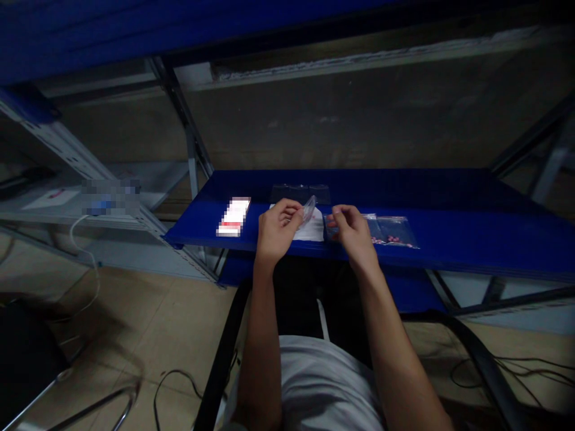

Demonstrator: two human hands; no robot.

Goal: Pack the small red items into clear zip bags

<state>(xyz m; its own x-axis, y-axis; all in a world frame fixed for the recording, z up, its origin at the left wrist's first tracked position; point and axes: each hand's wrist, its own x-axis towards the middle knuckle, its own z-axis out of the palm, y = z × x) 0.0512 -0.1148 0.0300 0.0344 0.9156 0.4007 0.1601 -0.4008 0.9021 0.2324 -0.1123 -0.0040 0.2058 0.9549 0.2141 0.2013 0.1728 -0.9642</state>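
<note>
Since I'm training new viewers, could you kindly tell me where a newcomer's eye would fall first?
Probably the bright, pixelated phone-like rectangle on the left of the blue shelf. Next, at centre, the left hand pinches a clear plastic bag over a white sheet, while clear bags with small pink pieces lie by the right hand.

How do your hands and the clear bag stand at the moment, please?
Left hand pinching clear bag above white sheet. Right hand apart from it, grip unclear, near bags of pink bits. Phone left of both hands, not touching.
</note>
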